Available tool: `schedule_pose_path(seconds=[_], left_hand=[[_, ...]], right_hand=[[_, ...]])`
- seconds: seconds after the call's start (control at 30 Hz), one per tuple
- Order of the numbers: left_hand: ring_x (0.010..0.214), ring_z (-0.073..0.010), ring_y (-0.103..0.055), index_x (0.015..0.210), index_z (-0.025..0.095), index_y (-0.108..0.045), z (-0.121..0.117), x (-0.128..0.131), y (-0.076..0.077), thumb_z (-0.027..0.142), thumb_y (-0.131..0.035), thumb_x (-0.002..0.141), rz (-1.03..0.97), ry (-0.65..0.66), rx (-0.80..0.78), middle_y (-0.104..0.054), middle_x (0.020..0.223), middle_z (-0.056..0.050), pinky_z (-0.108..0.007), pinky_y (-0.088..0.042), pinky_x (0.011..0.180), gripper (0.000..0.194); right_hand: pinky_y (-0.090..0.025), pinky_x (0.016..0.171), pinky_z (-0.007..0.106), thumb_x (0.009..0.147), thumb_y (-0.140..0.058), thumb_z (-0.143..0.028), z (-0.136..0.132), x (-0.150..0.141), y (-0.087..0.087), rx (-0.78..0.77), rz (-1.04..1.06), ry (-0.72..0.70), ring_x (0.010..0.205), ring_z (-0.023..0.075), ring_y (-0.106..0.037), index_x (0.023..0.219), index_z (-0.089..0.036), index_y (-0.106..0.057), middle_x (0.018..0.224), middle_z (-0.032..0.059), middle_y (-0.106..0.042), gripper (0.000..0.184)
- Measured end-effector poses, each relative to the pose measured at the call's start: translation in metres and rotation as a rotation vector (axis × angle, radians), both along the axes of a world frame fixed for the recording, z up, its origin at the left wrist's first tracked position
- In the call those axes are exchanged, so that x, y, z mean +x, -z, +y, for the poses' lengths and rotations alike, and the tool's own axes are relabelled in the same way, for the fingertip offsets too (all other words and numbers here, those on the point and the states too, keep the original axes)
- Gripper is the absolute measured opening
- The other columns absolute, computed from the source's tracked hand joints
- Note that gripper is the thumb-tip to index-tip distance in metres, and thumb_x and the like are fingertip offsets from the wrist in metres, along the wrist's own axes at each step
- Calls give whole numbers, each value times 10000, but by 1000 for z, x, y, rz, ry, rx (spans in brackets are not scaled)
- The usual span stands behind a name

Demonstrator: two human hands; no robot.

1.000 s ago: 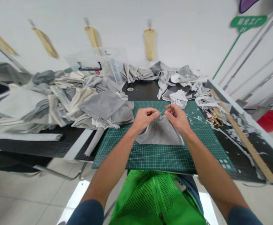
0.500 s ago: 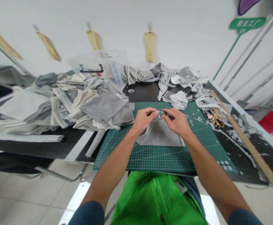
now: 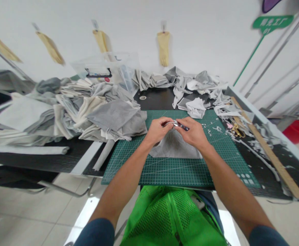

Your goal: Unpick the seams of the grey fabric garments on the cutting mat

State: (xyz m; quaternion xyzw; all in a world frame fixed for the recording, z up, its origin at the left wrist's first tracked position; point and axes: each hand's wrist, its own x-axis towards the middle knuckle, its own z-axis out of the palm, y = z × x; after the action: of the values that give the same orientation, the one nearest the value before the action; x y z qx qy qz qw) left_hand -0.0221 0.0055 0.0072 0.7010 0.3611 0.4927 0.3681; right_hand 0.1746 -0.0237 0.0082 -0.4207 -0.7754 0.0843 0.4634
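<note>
Over the green cutting mat [image 3: 128, 164], my left hand [image 3: 159, 131] pinches the raised edge of a piece of grey cloth [image 3: 176, 147]. The cloth's lower part rests spread on the mat. My right hand [image 3: 193, 132] is closed around a small tool [image 3: 183, 127] with a dark handle and a shiny metal tip; its exact kind is too small to tell. That tip meets the cloth's edge right at my left fingertips. Fingers of both hands partly hide the gathered top of the cloth.
A big heap of grey and cream cloths [image 3: 113, 116] lies left, before a clear plastic box [image 3: 123, 73]. More cloths [image 3: 176, 77] line the back. Right are white scraps [image 3: 217, 128], gold-handled scissors [image 3: 238, 131] and a wooden strip [image 3: 272, 157]. A tape roll [image 3: 143, 98] lies behind the mat.
My hands have drawn closer together, and the tool's metal tip now sits against my left fingertips at the cloth's edge. The whole view has shifted slightly.
</note>
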Motion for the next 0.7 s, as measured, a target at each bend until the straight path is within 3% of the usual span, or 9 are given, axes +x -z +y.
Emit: schedule_pose_path(seconds=[0.7], left_hand=[[844, -176, -689, 923, 174, -789, -1, 2, -2, 296, -715, 817, -10, 17, -46, -775, 892, -53, -293, -533, 808, 178]], right_hand=[[-520, 847, 366, 966, -648, -365, 0, 0, 3, -21, -5, 3, 930, 239, -670, 1087, -263, -792, 985, 70, -752, 213]])
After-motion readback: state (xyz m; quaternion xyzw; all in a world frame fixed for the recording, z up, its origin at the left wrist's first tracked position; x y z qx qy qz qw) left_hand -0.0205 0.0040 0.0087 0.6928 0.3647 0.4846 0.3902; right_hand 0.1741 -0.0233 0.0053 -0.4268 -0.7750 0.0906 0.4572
